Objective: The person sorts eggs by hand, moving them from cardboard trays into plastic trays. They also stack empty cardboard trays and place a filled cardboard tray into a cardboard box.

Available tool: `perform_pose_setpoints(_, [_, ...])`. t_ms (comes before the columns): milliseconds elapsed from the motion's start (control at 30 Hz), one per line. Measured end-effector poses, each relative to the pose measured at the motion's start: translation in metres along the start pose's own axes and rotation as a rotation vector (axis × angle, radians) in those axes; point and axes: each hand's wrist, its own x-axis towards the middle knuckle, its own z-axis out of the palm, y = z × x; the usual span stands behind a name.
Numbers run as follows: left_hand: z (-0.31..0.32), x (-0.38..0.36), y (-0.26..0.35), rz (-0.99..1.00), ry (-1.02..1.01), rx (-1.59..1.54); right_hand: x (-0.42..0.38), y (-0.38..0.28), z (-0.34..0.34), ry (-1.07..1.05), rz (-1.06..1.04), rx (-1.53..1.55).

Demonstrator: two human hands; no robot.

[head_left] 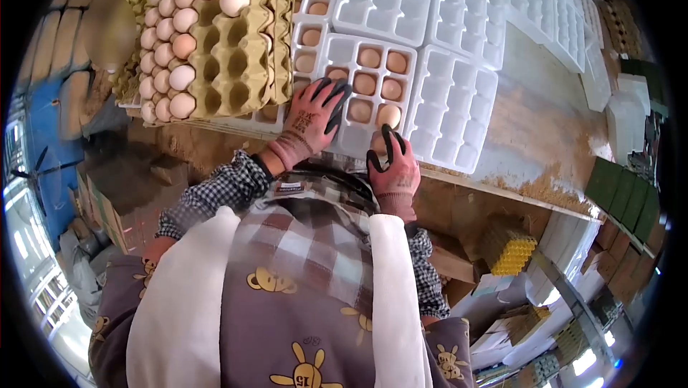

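Note:
Both my hands wear pink gloves with black fingertips. My left hand (309, 121) curls palm down over the left column of a white plastic egg tray (351, 141). Its fingers are bent, and whatever lies beneath them is hidden; one egg (337, 74) shows just past the fingertips. At the tray's near right corner my right hand (395, 175) has thumb and fingers around an egg (380, 144), partly covered. Its index fingertip touches a paler egg (389, 116) just beyond. Several brown eggs (364, 85) sit in the tray's other cells.
To the left rises a stack of pulp egg trays (236, 37), its top one part-filled with eggs (163, 53). Unfilled white trays (451, 108) lie right and behind. The wooden table (534, 116) has a near edge before me; yellow trays (512, 253) stand below right.

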Motion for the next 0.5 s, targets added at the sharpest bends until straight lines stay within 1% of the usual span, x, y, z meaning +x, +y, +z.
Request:
perform_pose_setpoints(67, [0.014, -0.01, -0.015, 0.06, -0.065, 0.125, 0.004, -0.018, -0.005, 0.161, -0.042, 0.249])
perform_pose_setpoints(100, [0.015, -0.017, -0.016, 0.08, -0.019, 0.062, 0.007, -0.022, -0.001, 0.238, -0.152, 0.308])
perform_pose_setpoints(133, [0.015, -0.027, -0.012, 0.071, -0.022, 0.064, 0.008, -0.023, 0.014, 0.244, -0.119, 0.38])
perform_pose_setpoints(200, [-0.008, -0.038, -0.006, -0.027, 0.007, -0.186, 0.02, -0.029, 0.033, 0.159, -0.353, -0.07])
perform_pose_setpoints(233, [-0.021, -0.045, -0.007, -0.025, -0.085, -0.327, 0.024, -0.028, 0.046, 0.017, -0.359, -0.129])
perform_pose_setpoints(267, [-0.034, -0.052, -0.009, -0.021, -0.172, -0.47, 0.021, -0.019, 0.057, -0.024, -0.394, -0.113])
perform_pose_setpoints(300, [-0.054, -0.059, -0.011, 0.041, -0.156, -0.464, 0.02, -0.008, 0.059, -0.055, -0.453, -0.043])
perform_pose_setpoints(333, [-0.079, -0.062, -0.009, 0.104, -0.148, -0.465, 0.025, -0.006, 0.049, -0.019, -0.477, 0.058])
perform_pose_setpoints(367, [-0.105, -0.064, -0.008, 0.086, -0.121, -0.451, 0.025, -0.006, 0.044, 0.161, -0.441, 0.121])
perform_pose_setpoints(400, [-0.135, -0.066, -0.007, 0.076, -0.086, -0.451, 0.029, -0.015, 0.031, 0.271, -0.361, -0.11])
perform_pose_setpoints(433, [-0.159, -0.068, -0.009, 0.076, -0.06, -0.456, 0.038, -0.011, 0.031, 0.212, -0.324, -0.173])
perform_pose_setpoints(467, [-0.175, -0.071, -0.01, -0.036, 0.091, -0.537, 0.043, -0.005, 0.029, 0.155, -0.276, -0.243])
perform_pose_setpoints(500, [-0.185, -0.067, -0.024, -0.046, 0.258, -0.436, 0.044, -0.004, 0.024, 0.165, -0.274, -0.256])
